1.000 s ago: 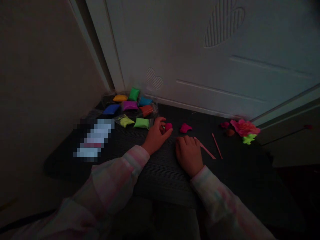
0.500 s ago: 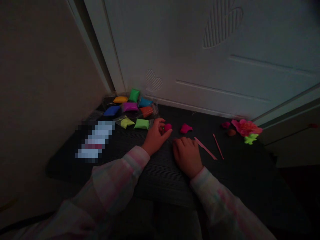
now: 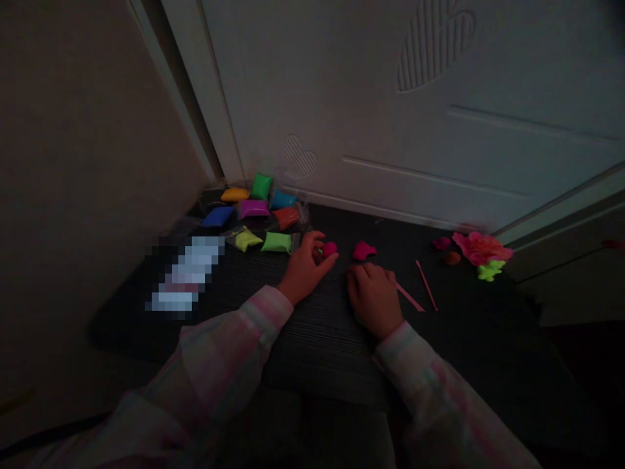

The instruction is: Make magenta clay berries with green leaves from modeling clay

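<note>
My left hand (image 3: pixel 307 266) is closed around a small pink clay ball (image 3: pixel 329 249), thumb on the near side and fingers on the far side. A speck of green shows beside the ball. My right hand (image 3: pixel 375 294) lies palm down on the dark table, its fingers laid forward; whatever may be under it is hidden. Just beyond its fingertips is a lump of pink clay (image 3: pixel 364 251). A flat pink modelling tool (image 3: pixel 410 298) sticks out from beside the right hand, partly covered by it. Farther right lies a thin pink stick tool (image 3: pixel 426 285).
Several clay packets, among them a light green packet (image 3: pixel 277 242) and a purple packet (image 3: pixel 254 208), lie at the back left. A blurred-out pale object (image 3: pixel 188 273) is on the left. At the right are a pink clay flower (image 3: pixel 481 249) and a brown lump (image 3: pixel 452 258). A white door (image 3: pixel 361 117) stands behind.
My right hand slid a little left across the table, then back to the right, covering more of the flat tool. My left hand has kept the pink ball almost in place.
</note>
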Demonstrator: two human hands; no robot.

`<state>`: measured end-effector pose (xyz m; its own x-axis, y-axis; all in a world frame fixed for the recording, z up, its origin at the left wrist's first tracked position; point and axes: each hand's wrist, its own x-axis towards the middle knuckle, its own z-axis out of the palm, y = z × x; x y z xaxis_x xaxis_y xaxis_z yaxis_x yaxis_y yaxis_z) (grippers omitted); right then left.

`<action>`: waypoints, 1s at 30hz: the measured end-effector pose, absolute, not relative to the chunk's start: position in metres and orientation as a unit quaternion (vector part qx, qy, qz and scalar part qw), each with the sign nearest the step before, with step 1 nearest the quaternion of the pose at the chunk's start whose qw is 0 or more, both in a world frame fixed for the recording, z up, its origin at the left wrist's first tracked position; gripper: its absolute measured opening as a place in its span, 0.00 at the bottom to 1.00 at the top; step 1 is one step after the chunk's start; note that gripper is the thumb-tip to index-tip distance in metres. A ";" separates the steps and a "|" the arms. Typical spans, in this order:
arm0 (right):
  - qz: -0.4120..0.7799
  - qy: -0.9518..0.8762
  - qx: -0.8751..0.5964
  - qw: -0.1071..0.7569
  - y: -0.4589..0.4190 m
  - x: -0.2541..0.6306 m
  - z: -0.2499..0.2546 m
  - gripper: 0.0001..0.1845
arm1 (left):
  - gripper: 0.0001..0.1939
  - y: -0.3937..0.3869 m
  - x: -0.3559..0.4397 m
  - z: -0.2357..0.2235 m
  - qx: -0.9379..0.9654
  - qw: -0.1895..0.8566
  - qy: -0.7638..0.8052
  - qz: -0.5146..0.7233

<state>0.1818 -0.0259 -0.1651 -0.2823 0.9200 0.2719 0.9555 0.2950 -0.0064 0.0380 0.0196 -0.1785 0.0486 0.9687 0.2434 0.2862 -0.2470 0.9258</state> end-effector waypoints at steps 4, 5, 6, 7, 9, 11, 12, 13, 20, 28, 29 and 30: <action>-0.081 -0.795 -0.592 0.110 -0.027 0.182 -0.165 0.10 | 0.20 0.019 0.038 -0.178 0.632 0.357 0.500 0.473; -0.077 -0.804 -0.580 0.108 -0.030 0.178 -0.165 0.10 | 0.20 0.019 0.038 -0.178 0.633 0.357 0.499 0.472; -0.073 -0.813 -0.568 0.106 -0.033 0.174 -0.165 0.09 | 0.20 0.019 0.038 -0.178 0.634 0.357 0.499 0.471; -0.070 -0.821 -0.558 0.105 -0.035 0.171 -0.165 0.09 | 0.20 0.019 0.038 -0.178 0.634 0.357 0.498 0.472; -0.070 -0.822 -0.556 0.106 -0.034 0.171 -0.165 0.09 | 0.20 0.020 0.038 -0.179 0.634 0.356 0.498 0.473; -0.077 -0.805 -0.577 0.110 -0.028 0.177 -0.165 0.10 | 0.20 0.020 0.038 -0.180 0.634 0.354 0.499 0.474; -0.082 -0.796 -0.589 0.113 -0.025 0.181 -0.165 0.11 | 0.20 0.020 0.038 -0.180 0.634 0.354 0.498 0.474; -0.085 -0.790 -0.596 0.114 -0.023 0.183 -0.165 0.11 | 0.20 0.020 0.038 -0.180 0.635 0.354 0.497 0.474; -0.063 -0.817 -0.559 0.128 -0.035 0.168 -0.164 0.09 | 0.20 0.020 0.037 -0.179 0.640 0.348 0.498 0.470; -0.057 -0.731 -0.653 0.188 -0.013 0.226 -0.159 0.13 | 0.22 0.019 0.036 -0.180 0.682 0.313 0.498 0.434; -0.057 -0.726 -0.660 0.186 -0.013 0.236 -0.159 0.13 | 0.22 0.018 0.036 -0.179 0.695 0.304 0.494 0.425; -0.057 -0.720 -0.668 0.181 -0.015 0.246 -0.159 0.14 | 0.22 0.017 0.035 -0.178 0.711 0.295 0.486 0.413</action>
<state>0.2457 -0.0151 -0.1586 -0.0433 0.9406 0.3366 0.9820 0.1020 -0.1587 0.0353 0.0170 -0.1776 0.1864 0.9350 0.3016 0.4469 -0.3541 0.8215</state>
